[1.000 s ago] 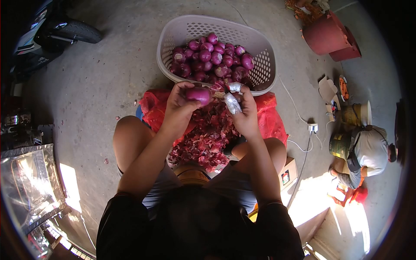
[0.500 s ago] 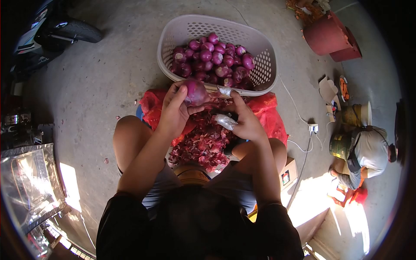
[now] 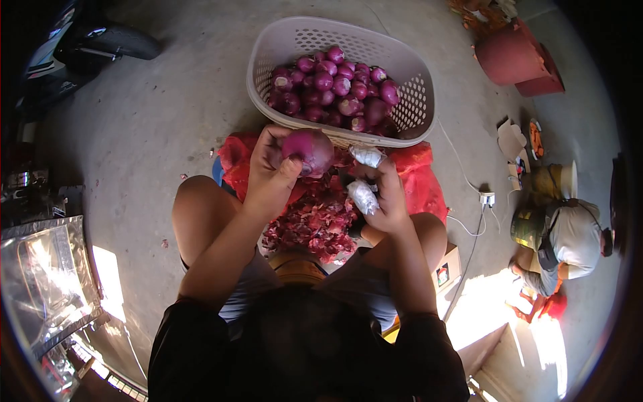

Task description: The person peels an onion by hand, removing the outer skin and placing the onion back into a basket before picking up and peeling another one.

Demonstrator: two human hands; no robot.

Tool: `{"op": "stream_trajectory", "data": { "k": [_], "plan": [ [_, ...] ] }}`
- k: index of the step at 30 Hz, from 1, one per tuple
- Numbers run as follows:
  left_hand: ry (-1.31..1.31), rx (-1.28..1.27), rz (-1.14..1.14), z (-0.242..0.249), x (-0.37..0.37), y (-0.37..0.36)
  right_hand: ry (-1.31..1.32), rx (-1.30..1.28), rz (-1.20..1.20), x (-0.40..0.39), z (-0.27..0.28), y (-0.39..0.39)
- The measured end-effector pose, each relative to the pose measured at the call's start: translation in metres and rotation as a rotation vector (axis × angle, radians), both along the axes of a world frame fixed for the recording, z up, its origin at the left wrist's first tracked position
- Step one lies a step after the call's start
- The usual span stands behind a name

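Observation:
My left hand [image 3: 268, 175] is closed around a red onion [image 3: 308, 153], thumb pressed on its near side. To the right, my right hand [image 3: 387, 194] has silvery-white wrapping on the thumb [image 3: 362, 197] and forefinger [image 3: 367, 156], which are apart. Its other fingers are curled under, and I cannot tell what lies in them. Beneath both hands is a heap of red onion skins [image 3: 311, 228] on a red mesh sack [image 3: 418, 175]. Just beyond stands a grey perforated basket [image 3: 260, 41] with many peeled red onions [image 3: 335, 86].
A white cable with a plug adapter [image 3: 487, 199] runs along the floor on the right. Farther right, a person [image 3: 575, 234] bends over near buckets [image 3: 554, 181]. Red tubs [image 3: 512, 53] lie at the upper right, and a motorbike wheel [image 3: 120, 43] stands upper left.
The left hand has turned the onion, and the thumb has come down across its near side. My right hand has shifted slightly right, with its forefinger more bent.

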State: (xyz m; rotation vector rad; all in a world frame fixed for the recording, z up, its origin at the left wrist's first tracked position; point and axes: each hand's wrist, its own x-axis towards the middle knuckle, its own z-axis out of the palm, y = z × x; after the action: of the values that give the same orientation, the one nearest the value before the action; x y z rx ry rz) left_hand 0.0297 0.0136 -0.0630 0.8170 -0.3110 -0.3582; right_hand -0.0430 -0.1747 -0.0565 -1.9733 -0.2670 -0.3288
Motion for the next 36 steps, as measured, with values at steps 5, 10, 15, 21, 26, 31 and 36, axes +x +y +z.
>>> {"op": "stream_trajectory", "data": {
  "k": [5,10,15,21,26,31,36],
  "plan": [
    [0.055,0.088,0.047,0.005,-0.002,0.001,0.064,-0.066,0.014,-0.004,0.016,0.007],
    [0.119,0.163,0.109,0.019,-0.004,-0.006,0.037,-0.261,-0.009,-0.004,0.0,0.004],
    [0.225,0.142,-0.002,0.003,-0.003,-0.001,-0.024,-0.33,0.034,0.0,0.004,0.008],
    [0.171,0.109,-0.005,0.001,-0.002,-0.006,-0.025,-0.315,0.012,0.001,-0.002,0.01],
    [0.176,0.104,0.003,-0.001,-0.003,-0.007,-0.085,-0.276,-0.003,0.005,0.0,0.016],
    [0.17,0.113,0.011,-0.003,-0.003,-0.007,-0.077,-0.254,-0.034,0.006,-0.004,0.018],
    [0.242,0.057,0.02,0.003,-0.003,-0.01,-0.123,-0.201,-0.084,0.009,-0.002,0.027]
  ]
}}
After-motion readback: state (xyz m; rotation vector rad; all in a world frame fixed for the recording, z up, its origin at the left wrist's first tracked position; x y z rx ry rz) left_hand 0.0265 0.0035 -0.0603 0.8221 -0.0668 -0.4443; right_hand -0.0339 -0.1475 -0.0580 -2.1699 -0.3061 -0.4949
